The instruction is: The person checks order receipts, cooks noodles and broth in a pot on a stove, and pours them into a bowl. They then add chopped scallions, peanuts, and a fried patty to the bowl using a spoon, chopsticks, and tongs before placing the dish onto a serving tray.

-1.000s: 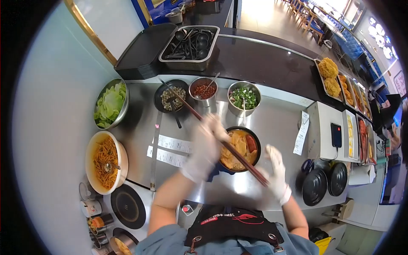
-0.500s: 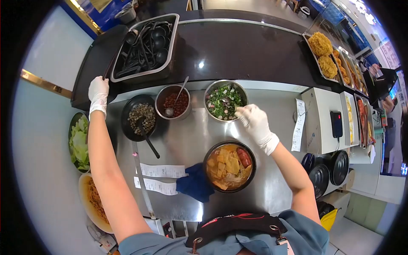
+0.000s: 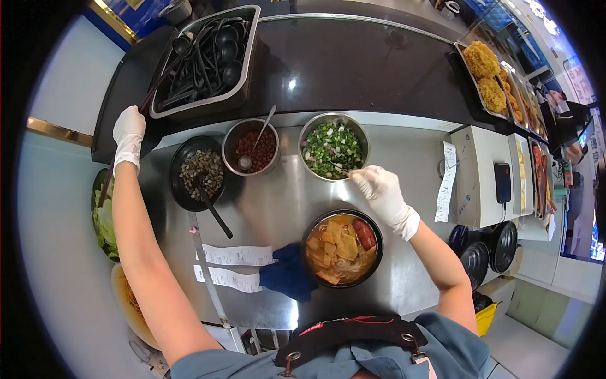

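My left hand (image 3: pixel 129 129), in a white glove, is closed around long dark chopsticks (image 3: pixel 106 184) beside the counter's left end. Their lower end reaches over the bowl of lettuce (image 3: pixel 104 218). My right hand (image 3: pixel 382 191), also gloved, pinches the handle of a metal spoon (image 3: pixel 341 168) at the near rim of a steel bowl (image 3: pixel 366 142). Chopped scallions (image 3: pixel 331 146) fill that bowl and hide the spoon's head. Nearer to me stands a black bowl of soup (image 3: pixel 341 247) with a sausage (image 3: pixel 363 234) and tofu-like pieces in it.
A steel pot of red beans or nuts (image 3: pixel 252 155) and a black bowl of small shellfish-like pieces (image 3: pixel 201 174) stand left of the scallions. Black ladles (image 3: pixel 208 60) fill a tray behind. Receipts (image 3: pixel 237 255), a blue cloth (image 3: pixel 287 273) and fried food (image 3: pixel 481 60) are around.
My left hand has shifted left, and the chopsticks now show below it over the lettuce. The spoon's head has sunk out of sight among the scallions, with my right hand still at the rim.
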Motion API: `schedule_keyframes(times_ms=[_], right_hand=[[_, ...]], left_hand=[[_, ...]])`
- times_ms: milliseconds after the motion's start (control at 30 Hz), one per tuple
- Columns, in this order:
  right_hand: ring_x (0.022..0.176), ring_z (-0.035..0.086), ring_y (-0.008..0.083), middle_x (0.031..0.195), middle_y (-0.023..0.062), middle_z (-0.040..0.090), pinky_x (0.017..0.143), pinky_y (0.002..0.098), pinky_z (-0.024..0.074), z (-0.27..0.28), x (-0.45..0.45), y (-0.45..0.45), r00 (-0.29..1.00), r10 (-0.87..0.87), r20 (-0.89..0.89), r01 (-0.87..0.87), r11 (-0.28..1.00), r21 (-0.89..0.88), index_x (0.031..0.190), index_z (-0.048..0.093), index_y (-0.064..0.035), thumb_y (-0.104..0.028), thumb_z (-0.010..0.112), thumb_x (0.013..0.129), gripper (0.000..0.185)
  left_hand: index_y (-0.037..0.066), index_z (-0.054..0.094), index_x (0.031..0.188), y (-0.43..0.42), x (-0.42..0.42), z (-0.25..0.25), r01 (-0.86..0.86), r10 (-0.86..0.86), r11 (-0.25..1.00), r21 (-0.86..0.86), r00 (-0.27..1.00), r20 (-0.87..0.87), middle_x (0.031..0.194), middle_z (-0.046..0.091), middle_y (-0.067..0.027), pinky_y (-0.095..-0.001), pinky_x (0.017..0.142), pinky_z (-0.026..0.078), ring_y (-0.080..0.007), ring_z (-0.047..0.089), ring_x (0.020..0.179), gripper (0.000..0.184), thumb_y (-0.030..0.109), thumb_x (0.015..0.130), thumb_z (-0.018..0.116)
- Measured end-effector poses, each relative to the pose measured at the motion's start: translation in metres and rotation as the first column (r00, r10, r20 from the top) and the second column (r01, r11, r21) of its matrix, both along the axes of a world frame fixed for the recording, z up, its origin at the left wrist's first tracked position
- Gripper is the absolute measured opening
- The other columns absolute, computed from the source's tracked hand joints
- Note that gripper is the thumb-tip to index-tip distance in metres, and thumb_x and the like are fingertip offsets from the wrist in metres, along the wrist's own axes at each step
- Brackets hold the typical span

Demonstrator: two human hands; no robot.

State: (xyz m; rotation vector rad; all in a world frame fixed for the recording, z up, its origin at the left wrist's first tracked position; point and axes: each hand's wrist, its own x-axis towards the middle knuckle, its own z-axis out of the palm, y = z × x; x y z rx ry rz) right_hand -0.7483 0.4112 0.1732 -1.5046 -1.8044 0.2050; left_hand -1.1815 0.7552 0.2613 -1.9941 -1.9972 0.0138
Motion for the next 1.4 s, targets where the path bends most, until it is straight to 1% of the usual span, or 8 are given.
schedule_keyframes(times_ms=[100, 333, 533, 600, 733, 1133, 1333, 1400], right_hand=[[0.059, 0.058, 0.0147, 0.07, 0.0061, 0.063, 0.054, 0.0259, 0.0468, 0.001, 0.01, 0.007, 0.487, -0.458, -0.743, -0.01, 0.848, -0.529, 0.091, 0.067, -0.001, -0.023, 0.056, 0.095, 0.025], [0.057, 0.055, 0.0105, 0.07, 0.0052, 0.063, 0.052, 0.0232, 0.0456, -0.013, 0.02, 0.014, 0.423, -0.414, -0.806, -0.023, 0.884, -0.467, 0.092, 0.067, 0.0006, -0.026, 0.054, 0.096, 0.03], [0.062, 0.057, 0.0134, 0.075, 0.0056, 0.064, 0.056, 0.0259, 0.0467, -0.001, 0.018, 0.006, 0.532, -0.363, -0.765, 0.039, 0.913, -0.406, 0.093, 0.067, -0.0004, -0.025, 0.058, 0.094, 0.026], [0.061, 0.056, 0.0163, 0.079, 0.0064, 0.063, 0.056, 0.0286, 0.0474, -0.001, 0.022, 0.006, 0.928, -0.102, -0.357, 0.082, 0.994, -0.072, 0.09, 0.067, -0.0028, -0.019, 0.062, 0.088, 0.017], [0.066, 0.059, 0.0237, 0.086, 0.0073, 0.062, 0.061, 0.0336, 0.0502, -0.001, 0.011, 0.004, 0.961, 0.141, 0.239, -0.15, 0.988, 0.021, 0.086, 0.066, -0.007, -0.014, 0.066, 0.081, 0.008], [0.067, 0.064, 0.0263, 0.077, 0.0147, 0.065, 0.064, 0.0336, 0.0508, -0.003, -0.006, 0.008, 0.94, -0.187, -0.284, 0.141, 0.974, -0.176, 0.087, 0.067, -0.0018, -0.017, 0.064, 0.087, 0.015], [0.065, 0.064, 0.0189, 0.075, 0.0143, 0.067, 0.062, 0.0298, 0.0505, -0.009, 0.01, 0.01, 0.812, -0.307, -0.496, 0.126, 0.923, -0.364, 0.091, 0.068, 0.0008, -0.019, 0.065, 0.088, 0.02], [0.068, 0.065, 0.0235, 0.079, 0.0143, 0.067, 0.064, 0.0326, 0.0508, -0.011, 0.006, 0.011, 0.853, -0.251, -0.458, 0.16, 0.96, -0.229, 0.089, 0.067, 0.0, -0.018, 0.064, 0.088, 0.018]], left_hand=[[0.005, 0.063, 0.091, -0.007, 0.011, 0.009, -0.006, 0.01, 0.999, 0.049, 0.996, -0.092, 0.094, 0.066, -0.0175, -0.047, 0.076, 0.051, -0.0375, 0.064, 0.089, 0.018, 0.02, 0.087, 0.053], [0.007, 0.06, 0.092, 0.009, -0.002, 0.01, 0.05, -0.04, 0.997, 0.055, 0.982, -0.183, 0.093, 0.066, -0.016, -0.0473, 0.073, 0.052, -0.0365, 0.065, 0.087, 0.023, 0.029, 0.089, 0.055], [0.007, 0.061, 0.097, 0.02, -0.003, 0.018, -0.013, 0.034, 0.99, 0.143, 0.989, -0.146, 0.099, 0.066, -0.0164, -0.0481, 0.077, 0.051, -0.0359, 0.063, 0.093, 0.03, 0.034, 0.089, 0.054], [0.007, 0.062, 0.096, 0.022, -0.007, 0.031, 0.069, -0.043, 0.987, 0.148, 0.984, -0.176, 0.099, 0.066, -0.0148, -0.0473, 0.075, 0.052, -0.0351, 0.064, 0.09, 0.025, 0.031, 0.088, 0.056], [0.007, 0.062, 0.098, 0.025, -0.008, 0.041, 0.051, -0.069, 0.997, -0.063, 0.949, -0.308, 0.101, 0.066, -0.0164, -0.0466, 0.079, 0.051, -0.036, 0.063, 0.093, 0.025, 0.029, 0.087, 0.058], [0.003, 0.058, 0.106, 0.001, -0.013, 0.104, 0.212, -0.195, 0.962, 0.172, 0.974, -0.111, 0.105, 0.062, -0.0226, -0.0475, 0.083, 0.045, -0.0422, 0.057, 0.1, 0.034, 0.033, 0.09, 0.052], [0.006, 0.061, 0.096, -0.083, 0.018, 0.108, 0.429, -0.401, 0.728, 0.535, 0.899, -0.176, 0.094, 0.066, -0.0133, -0.0414, 0.069, 0.05, -0.0346, 0.063, 0.082, 0.027, 0.03, 0.085, 0.062], [0.009, 0.06, 0.092, -0.118, 0.049, 0.11, 0.536, -0.528, 0.672, 0.512, 0.831, -0.176, 0.083, 0.063, -0.0072, -0.0348, 0.062, 0.051, -0.0271, 0.063, 0.07, 0.02, 0.02, 0.078, 0.069]])
